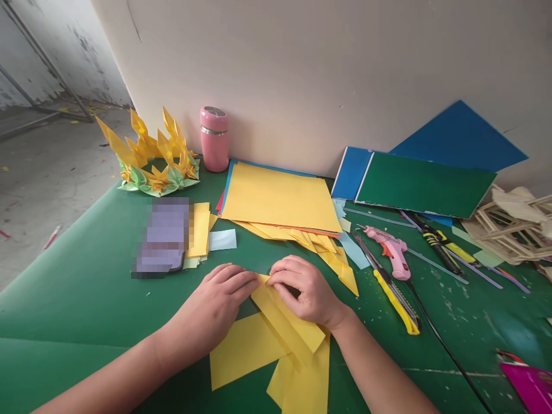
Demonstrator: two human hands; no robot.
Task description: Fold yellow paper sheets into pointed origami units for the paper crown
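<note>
Between my two hands is a folded strip of yellow paper [287, 319], its top end pinched by the fingertips. My left hand [226, 296] grips the upper left corner, fingers bent and close together. On the upper right edge, my right hand [304, 284] pinches the same strip with thumb and forefinger. Beneath it lie loose yellow paper pieces [244, 353] on the green table. Behind my hands sits a stack of yellow sheets [280, 195], with folded yellow paper points [330, 253] sticking out at its front.
At the left stand a paper crown [157, 167] and a pink bottle [214, 141], with a blurred phone [166, 236] nearer. On the right lie a pink glue gun [390, 250], a yellow utility knife [397, 302] and a wooden stick frame [513, 227]. A black cord [448, 348] runs forward.
</note>
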